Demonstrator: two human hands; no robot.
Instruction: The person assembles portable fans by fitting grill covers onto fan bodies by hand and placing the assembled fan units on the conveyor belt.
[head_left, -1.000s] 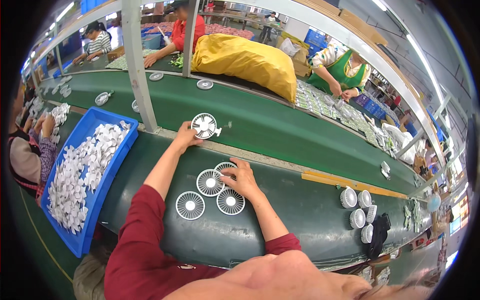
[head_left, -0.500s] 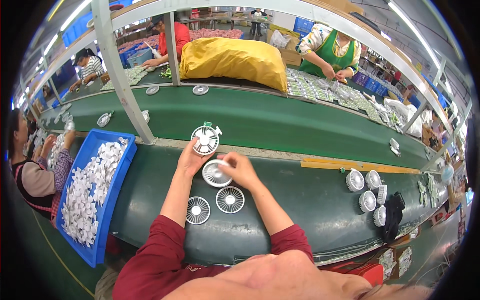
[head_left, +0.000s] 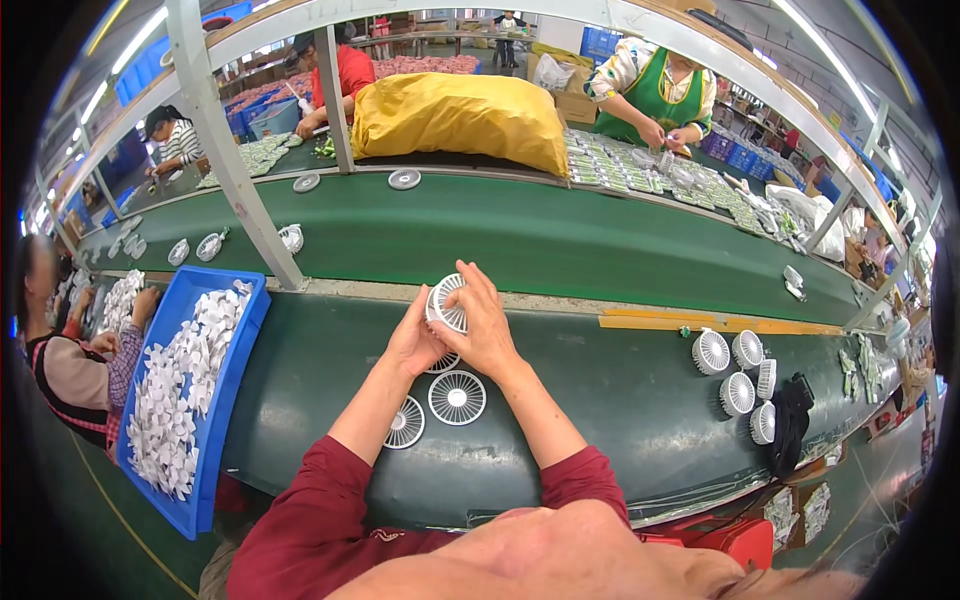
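Both my hands are together above the near green work surface, around a round white fan head. A slatted white grille faces up on it. My left hand cups it from the left and below. My right hand presses over its right side, fingers bent across the slats. The small green board seen on it earlier is hidden. Beneath my hands a white grille shows only in part. Closer to me lie two more loose grilles, one round white grille and another grille partly behind my left forearm.
A blue bin of white fan blades stands at my left, beside a co-worker. Several fan heads and a black strap-like item lie right. Beyond a metal post, the green belt carries fan parts.
My right hand has lifted from the grilles on the table and come up against the fan head in my left hand. A grille now covers its face. The co-worker's hands at left have lowered.
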